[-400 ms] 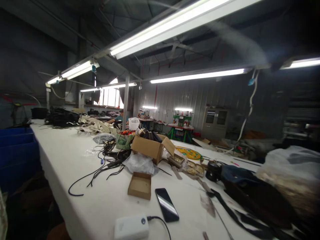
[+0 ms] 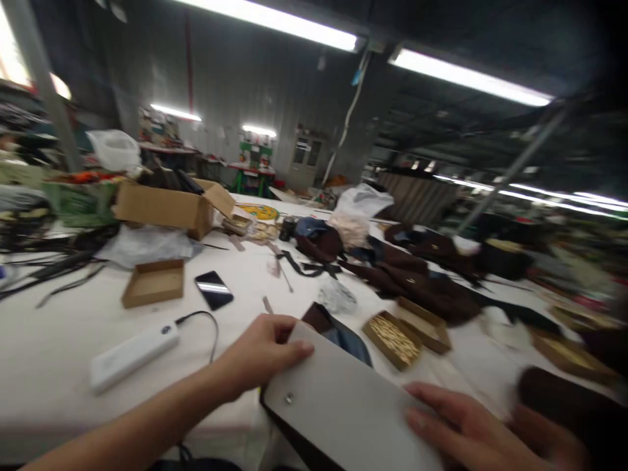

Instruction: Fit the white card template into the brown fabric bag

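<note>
Standing by the long white table (image 2: pixel 59 340) here, and the person is working on a flat grey flap piece (image 2: pixel 343 405) with a small metal stud near one corner. It's lying at the near edge of the table, right in front of them, on top of what looks like a dark bag body (image 2: pixel 338 330) poking out behind it. The left hand (image 2: pixel 260 353) is gripping the far left corner of the flap, thumb lying along its edge and fingers curled over the top edge, pinching it. The right hand (image 2: pixel 471 428) is resting flat on the near right part, fingers spread and pressing down rather than closing around anything.

As for progress, my guess is it's early-to-middle: the flap is being lined up or held in place, the one stud is already in it, and no tool is in either hand. Hard to say more, the right side is blurry.

Around them: a small open box of gold-coloured hardware (image 2: pixel 392 337) sitting just past the flap, a phone (image 2: pixel 214 290) lying face up, a white power bank (image 2: pixel 132 353) with a cable plugged in, an empty shallow cardboard tray (image 2: pixel 153 282), a bigger open cardboard box (image 2: pixel 169 203) further back, and a heap of brown leather pieces (image 2: pixel 417 275) spreading off to the right.
</note>
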`<state>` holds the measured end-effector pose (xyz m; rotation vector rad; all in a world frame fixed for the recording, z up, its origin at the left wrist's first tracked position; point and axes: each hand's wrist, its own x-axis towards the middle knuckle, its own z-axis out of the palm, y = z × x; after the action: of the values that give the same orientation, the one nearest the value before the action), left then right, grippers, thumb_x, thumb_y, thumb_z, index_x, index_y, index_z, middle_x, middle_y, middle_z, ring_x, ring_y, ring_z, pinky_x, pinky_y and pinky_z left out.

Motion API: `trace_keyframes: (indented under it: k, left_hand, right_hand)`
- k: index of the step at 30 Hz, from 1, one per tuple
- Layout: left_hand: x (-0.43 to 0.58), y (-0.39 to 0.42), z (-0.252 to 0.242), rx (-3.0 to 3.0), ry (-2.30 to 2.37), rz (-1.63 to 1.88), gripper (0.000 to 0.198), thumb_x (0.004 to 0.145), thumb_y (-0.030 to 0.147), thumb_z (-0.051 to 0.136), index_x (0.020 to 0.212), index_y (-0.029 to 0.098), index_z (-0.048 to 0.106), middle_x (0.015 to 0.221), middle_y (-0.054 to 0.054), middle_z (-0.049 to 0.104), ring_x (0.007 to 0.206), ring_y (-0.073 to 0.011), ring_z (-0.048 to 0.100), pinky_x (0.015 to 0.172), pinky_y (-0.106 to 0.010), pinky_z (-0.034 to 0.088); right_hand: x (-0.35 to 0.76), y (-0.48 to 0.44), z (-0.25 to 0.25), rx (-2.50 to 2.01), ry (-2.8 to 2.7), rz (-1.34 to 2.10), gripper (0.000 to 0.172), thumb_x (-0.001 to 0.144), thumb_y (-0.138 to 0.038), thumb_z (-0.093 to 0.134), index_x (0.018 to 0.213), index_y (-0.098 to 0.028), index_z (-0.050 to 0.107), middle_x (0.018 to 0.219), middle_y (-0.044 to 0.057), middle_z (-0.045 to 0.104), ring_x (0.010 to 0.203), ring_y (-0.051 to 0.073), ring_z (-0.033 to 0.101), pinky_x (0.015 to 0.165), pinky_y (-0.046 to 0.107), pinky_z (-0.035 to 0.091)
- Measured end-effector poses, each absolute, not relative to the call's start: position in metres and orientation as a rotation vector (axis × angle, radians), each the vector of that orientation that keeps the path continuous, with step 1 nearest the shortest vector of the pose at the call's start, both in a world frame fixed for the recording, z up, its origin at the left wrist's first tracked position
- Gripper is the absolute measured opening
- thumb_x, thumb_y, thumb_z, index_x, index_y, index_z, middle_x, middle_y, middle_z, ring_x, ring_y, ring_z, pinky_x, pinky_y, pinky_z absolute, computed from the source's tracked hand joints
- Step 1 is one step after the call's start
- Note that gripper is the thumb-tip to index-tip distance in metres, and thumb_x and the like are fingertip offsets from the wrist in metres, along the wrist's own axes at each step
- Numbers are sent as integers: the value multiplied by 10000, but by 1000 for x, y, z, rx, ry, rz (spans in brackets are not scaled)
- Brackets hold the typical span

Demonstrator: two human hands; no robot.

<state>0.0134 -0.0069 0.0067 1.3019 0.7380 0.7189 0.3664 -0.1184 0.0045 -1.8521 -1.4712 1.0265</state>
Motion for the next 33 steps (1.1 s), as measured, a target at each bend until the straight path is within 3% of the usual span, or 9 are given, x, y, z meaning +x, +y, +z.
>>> trace_keyframes:
  k: [6, 9, 14, 19, 25, 29, 33]
  left_hand:
    - [10, -2, 18, 1350, 577, 536, 524, 943, 493, 890, 1337, 163, 790, 1211, -121, 819, 1106, -299, 763, 946, -356, 607]
    - [13, -5, 15, 1461, 576, 450, 519, 985, 555, 847, 1341, 186, 766, 1255, -120, 794, 1126, -301, 756, 880, -356, 651]
    - [21, -6, 6, 1382, 649, 328, 595, 1010, 708, 758, 1203, 147, 724, 1073, -146, 825, 843, -265, 822, 704, -328, 680]
    - [25, -6, 2, 1380, 710, 375, 619, 965, 761, 777, 1012, 148, 713, 967, -153, 840, 743, -248, 820, 642, -293, 668]
    - [33, -11, 4, 1471, 752, 408, 610, 999, 760, 726, 1026, 151, 699, 877, -128, 822, 682, -255, 807, 592, -301, 649]
    - [42, -7, 8, 1431, 689, 405, 602, 1021, 743, 714, 1161, 159, 685, 959, -135, 831, 735, -248, 807, 646, -309, 646]
    - [48, -1, 10, 1386, 589, 457, 652, 1091, 748, 577, 1418, 186, 619, 1131, -145, 817, 957, -298, 814, 862, -430, 676]
  right_hand:
    - [379, -132, 27, -1633, -1301, 1302, 578, 951, -669, 856, 1329, -236, 799, 1112, 59, 834, 895, 243, 784, 695, 284, 594]
    - [384, -126, 27, -1587, -1289, 1253, 539, 980, -628, 847, 1348, -240, 786, 1094, 52, 831, 902, 244, 788, 705, 289, 595]
    - [393, -124, 16, -1602, -1298, 1180, 500, 984, -595, 842, 1328, -237, 781, 1070, 49, 836, 879, 213, 775, 695, 266, 585]
    - [388, -126, 15, -1546, -1219, 1203, 604, 903, -602, 899, 1341, -220, 735, 1145, 76, 836, 949, 269, 805, 698, 319, 660]
    - [389, -132, 13, -1497, -1307, 1297, 538, 949, -608, 852, 1297, -207, 770, 1131, 86, 838, 966, 269, 815, 741, 335, 690]
    - [403, -136, 13, -1540, -1284, 1176, 529, 944, -598, 874, 1311, -228, 778, 1114, 66, 837, 929, 250, 804, 723, 309, 669]
    - [430, -147, 27, -1581, -1197, 999, 595, 932, -607, 913, 1380, -247, 757, 1187, 78, 835, 942, 260, 796, 757, 328, 680]
